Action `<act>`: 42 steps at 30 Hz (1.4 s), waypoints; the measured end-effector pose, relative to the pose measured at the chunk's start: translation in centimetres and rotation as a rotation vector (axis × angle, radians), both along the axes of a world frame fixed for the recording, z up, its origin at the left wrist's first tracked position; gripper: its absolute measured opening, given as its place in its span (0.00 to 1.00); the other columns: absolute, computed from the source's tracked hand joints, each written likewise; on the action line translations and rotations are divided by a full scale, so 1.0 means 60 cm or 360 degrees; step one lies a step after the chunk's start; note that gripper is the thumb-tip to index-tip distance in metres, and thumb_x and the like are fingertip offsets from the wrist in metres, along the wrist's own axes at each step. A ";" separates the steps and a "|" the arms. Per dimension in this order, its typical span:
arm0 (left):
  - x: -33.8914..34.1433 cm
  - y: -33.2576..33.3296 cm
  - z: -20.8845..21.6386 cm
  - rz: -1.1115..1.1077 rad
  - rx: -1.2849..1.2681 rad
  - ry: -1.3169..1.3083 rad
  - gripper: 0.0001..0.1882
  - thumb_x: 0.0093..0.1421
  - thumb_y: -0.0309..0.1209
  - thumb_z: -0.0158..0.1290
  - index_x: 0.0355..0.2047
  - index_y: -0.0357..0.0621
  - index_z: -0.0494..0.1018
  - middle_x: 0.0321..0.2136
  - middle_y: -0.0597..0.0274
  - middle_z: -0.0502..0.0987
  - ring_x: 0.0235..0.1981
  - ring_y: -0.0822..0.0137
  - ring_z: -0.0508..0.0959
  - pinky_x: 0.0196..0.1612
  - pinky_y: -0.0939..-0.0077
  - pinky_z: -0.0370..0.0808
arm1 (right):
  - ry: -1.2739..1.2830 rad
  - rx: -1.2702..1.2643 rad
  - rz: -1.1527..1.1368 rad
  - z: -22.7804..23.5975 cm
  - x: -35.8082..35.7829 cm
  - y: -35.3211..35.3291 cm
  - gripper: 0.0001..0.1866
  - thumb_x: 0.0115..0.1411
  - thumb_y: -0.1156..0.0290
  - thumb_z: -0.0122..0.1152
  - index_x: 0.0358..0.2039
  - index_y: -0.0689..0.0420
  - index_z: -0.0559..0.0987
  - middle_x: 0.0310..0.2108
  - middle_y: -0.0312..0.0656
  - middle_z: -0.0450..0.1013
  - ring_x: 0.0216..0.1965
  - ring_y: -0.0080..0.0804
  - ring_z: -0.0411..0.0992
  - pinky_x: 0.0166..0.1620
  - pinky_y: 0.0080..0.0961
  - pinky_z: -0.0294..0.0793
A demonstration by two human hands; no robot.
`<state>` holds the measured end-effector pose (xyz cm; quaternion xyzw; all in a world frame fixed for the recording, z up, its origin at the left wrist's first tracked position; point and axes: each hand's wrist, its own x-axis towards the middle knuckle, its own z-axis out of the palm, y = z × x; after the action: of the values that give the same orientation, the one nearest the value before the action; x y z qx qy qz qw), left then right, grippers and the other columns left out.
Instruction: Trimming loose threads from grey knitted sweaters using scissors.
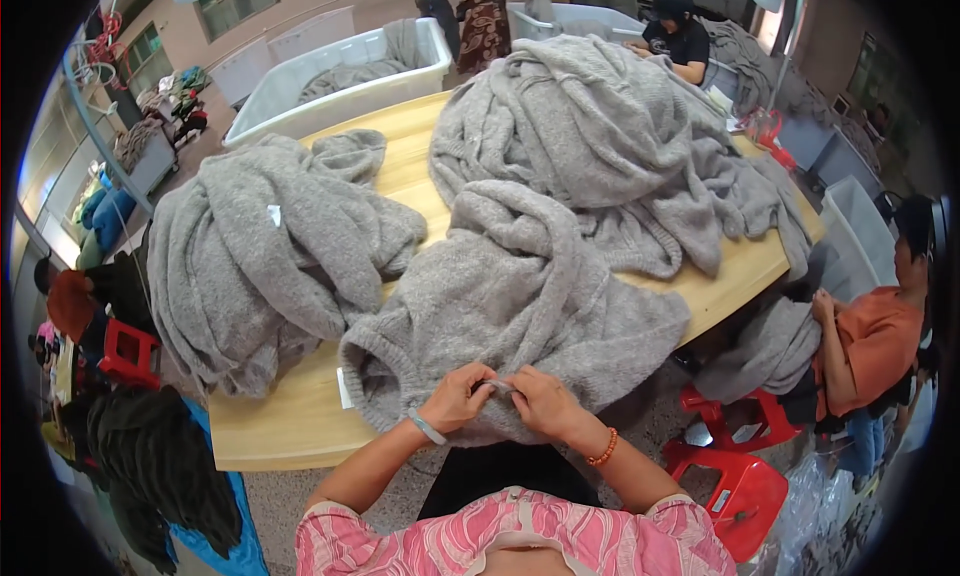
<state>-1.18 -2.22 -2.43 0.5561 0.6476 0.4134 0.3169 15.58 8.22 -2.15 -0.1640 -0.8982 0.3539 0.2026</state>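
Observation:
A grey knitted sweater [500, 296] lies over the near edge of the wooden table [275, 431], its ribbed opening toward the left. At its lower edge my left hand [458, 398] pinches a small bit of the knit. Close beside it, my right hand [543, 401] pinches the same fabric, so the two sets of fingertips almost meet. What exactly lies between the fingertips is too small to make out. A bracelet circles each wrist.
Grey knit piles lie at the left [275, 246] and far right [590, 116] of the table. Behind it stands a white bin [340, 81]. Red stools [735, 496] are at my right, near a seated person [875, 346] holding grey knit. Dark garments [160, 456] lie at lower left.

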 end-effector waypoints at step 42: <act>-0.008 -0.060 -0.032 0.0087 0.0031 0.1752 0.33 0.59 0.45 0.51 0.61 0.46 0.59 0.63 0.50 0.55 0.65 0.50 0.53 0.64 0.52 0.48 | 0.0035 0.0374 -0.2138 -0.177 0.485 -0.064 0.13 0.51 0.70 0.58 0.38 0.57 0.77 0.36 0.46 0.73 0.42 0.45 0.70 0.45 0.38 0.69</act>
<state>-1.65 -5.79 -4.37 0.6761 0.7280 0.0757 -0.0845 44.68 4.39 -12.79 -0.6595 -0.6319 0.0532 0.4038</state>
